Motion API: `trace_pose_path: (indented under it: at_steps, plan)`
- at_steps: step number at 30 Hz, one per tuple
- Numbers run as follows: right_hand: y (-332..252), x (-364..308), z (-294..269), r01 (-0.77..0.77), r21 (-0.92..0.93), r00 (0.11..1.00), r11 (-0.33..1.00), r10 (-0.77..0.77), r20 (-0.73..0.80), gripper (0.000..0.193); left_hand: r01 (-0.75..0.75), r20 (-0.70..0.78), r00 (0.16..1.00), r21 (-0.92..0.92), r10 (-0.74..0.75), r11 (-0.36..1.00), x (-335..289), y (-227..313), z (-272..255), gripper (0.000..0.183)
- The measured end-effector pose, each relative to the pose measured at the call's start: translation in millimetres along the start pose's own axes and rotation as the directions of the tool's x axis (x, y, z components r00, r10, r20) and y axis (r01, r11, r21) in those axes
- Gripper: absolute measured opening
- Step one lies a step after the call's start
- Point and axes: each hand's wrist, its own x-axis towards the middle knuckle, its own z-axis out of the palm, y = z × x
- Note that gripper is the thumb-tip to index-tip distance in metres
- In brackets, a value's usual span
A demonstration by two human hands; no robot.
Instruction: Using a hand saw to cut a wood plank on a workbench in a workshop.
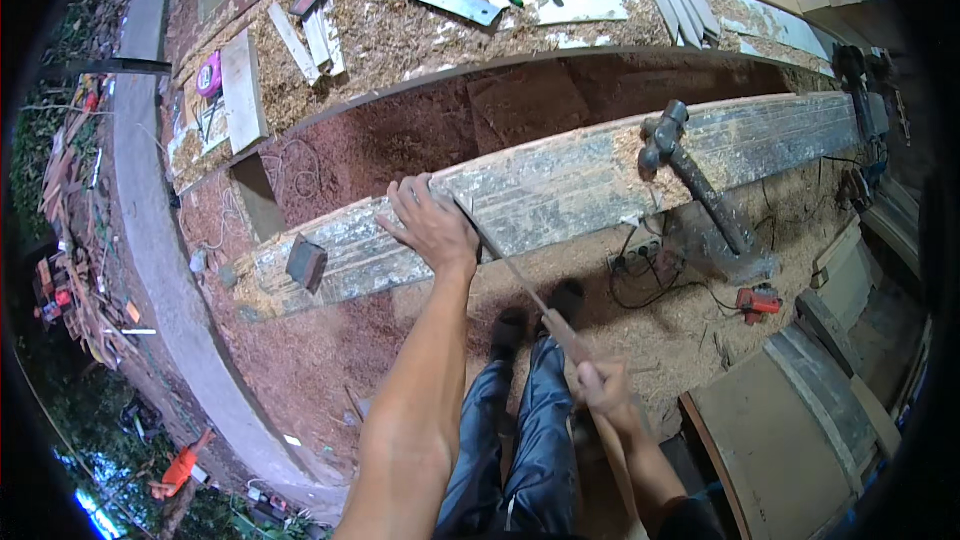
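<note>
Left arm reaching forward, near straight; left hand back-up, fingers spread. Right hand closer to torso, lower, fingers curled in a grip, slightly blurred.

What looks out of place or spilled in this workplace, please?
The hammer lies across the plank with its handle jutting past the near edge, so it could perhaps be knocked off. Shavings litter the floor, and a black cable lies loosely curled among them, which looks untidy.
</note>
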Motion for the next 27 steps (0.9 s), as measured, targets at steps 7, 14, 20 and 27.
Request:
trace_pose_path:
  at_steps: [7,14,20,27]
  plan:
    - [-31.5,82.6,19.2,0.076,0.017,0.995,0.997,-0.077,0.067,0.036,-0.061,-0.068,0.996,-0.002,0.061,0.998,5.1,-2.4,-1.3,0.031]
    - [-27.6,65.7,57.7,0.018,0.056,1.000,0.998,-0.018,0.006,0.042,-0.005,0.010,1.000,-0.041,0.005,0.999,4.4,2.2,-0.9,0.032]
    - [-35.9,63.0,66.2,0.060,0.008,0.992,0.998,-0.058,-0.111,0.032,-0.002,-0.032,1.000,-0.021,0.001,1.000,7.6,1.5,0.9,0.031]
    - [-42.6,95.1,61.7,0.069,0.029,0.998,0.997,-0.069,-0.006,0.035,0.015,0.023,1.000,0.001,-0.015,1.000,9.0,-1.4,-1.5,0.032]
